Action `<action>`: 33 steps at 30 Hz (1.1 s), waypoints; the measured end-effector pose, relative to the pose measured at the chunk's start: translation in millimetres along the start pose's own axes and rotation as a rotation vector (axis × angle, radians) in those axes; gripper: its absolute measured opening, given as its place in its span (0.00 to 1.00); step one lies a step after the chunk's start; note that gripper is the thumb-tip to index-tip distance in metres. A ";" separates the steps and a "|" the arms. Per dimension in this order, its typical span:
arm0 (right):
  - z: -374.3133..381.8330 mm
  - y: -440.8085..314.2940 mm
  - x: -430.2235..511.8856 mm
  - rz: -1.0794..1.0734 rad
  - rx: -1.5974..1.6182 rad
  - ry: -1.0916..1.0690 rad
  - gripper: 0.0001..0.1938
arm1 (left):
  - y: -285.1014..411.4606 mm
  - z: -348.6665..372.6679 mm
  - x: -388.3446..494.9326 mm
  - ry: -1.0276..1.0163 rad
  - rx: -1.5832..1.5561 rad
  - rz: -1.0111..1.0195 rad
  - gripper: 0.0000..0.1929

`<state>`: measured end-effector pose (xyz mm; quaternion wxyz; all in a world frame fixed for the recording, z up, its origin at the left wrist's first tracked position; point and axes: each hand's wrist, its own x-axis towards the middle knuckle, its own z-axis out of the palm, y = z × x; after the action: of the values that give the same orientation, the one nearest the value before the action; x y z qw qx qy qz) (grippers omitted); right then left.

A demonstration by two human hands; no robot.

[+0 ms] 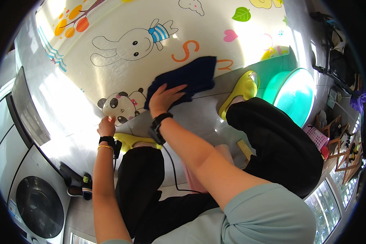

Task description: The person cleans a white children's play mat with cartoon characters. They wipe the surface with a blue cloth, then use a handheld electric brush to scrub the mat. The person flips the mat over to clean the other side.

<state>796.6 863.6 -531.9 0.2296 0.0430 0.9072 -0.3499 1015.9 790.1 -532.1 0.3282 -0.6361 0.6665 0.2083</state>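
A cream foam play mat [146,73] printed with cartoon animals, leaves and letters spreads across the floor before me. My left hand [106,126] is at its near left corner, beside a printed panda, with the fingertips closed on the mat's edge. A navy cloth [195,74] lies wrinkled across the near edge of the mat, partly over the grey floor tiles. On top of the cloth's left part rests my right hand [166,99], palm down and fingers apart. The fabric under that palm is hidden.
A green plastic basin [296,94] tilts beside my right knee. Yellow-green slippers [242,90] are on my feet. To the left stands a front-loading washing machine [39,207], with dark shoes [79,186] near it. A pink perforated basket [316,136] and a wooden rack [343,152] are at right.
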 end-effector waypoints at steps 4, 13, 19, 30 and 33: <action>40.6 2.4 -123.5 0.003 -0.173 -0.403 0.44 | 7.9 -4.9 -4.3 0.009 0.080 -0.023 0.19; -35.8 21.6 58.5 -0.132 -0.355 -0.067 0.45 | 15.4 -15.1 -8.1 -0.046 0.067 -0.061 0.18; -73.3 -0.1 194.4 -0.257 -0.663 0.218 0.40 | 16.5 -13.0 -9.7 -0.029 0.024 -0.074 0.17; 64.6 -61.9 1.5 -1.724 -0.646 -0.931 0.28 | 33.7 -34.9 -22.6 0.177 0.106 -0.158 0.45; 84.1 -93.1 37.8 -1.566 -0.418 -1.124 0.26 | 45.8 -42.4 -21.9 0.444 0.585 0.157 0.55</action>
<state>773.2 735.5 -546.1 0.3337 -0.7837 0.4820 -0.2051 963.0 781.0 -493.5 0.3264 -0.4923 0.7995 -0.1094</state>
